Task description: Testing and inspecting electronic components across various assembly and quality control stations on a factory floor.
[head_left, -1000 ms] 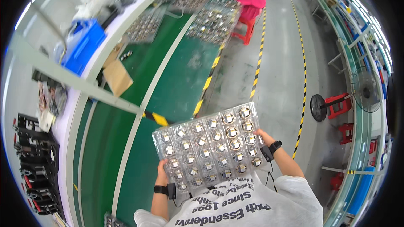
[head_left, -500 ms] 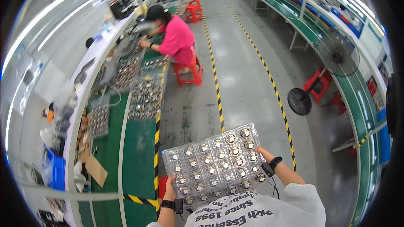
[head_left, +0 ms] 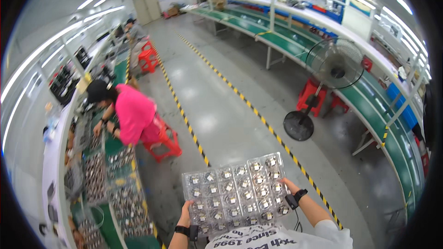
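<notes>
while both hands carry it in front of the chest, the tray (head_left: 240, 193) sits level and close to the body, over the grey floor (head_left: 230, 110); it is a clear plastic blister tray with rows of round pockets, each holding a small shiny part. the left hand (head_left: 186, 212) grips the tray's left edge, fingers curled under it and mostly hidden, so how they lie beneath cannot be told. the right hand (head_left: 288, 189) holds the right edge, fingers pressed against the side, a dark band on the wrist. to the left runs a green bench (head_left: 115, 203) covered with more trays of the same parts. a person in a pink top (head_left: 131, 113) leans over that bench, seated on a red stool (head_left: 161, 143). a yellow-black line (head_left: 184, 120) runs along the floor. to the right stands a fan (head_left: 334, 64) beside red stools, near another green bench (head_left: 383, 110)
</notes>
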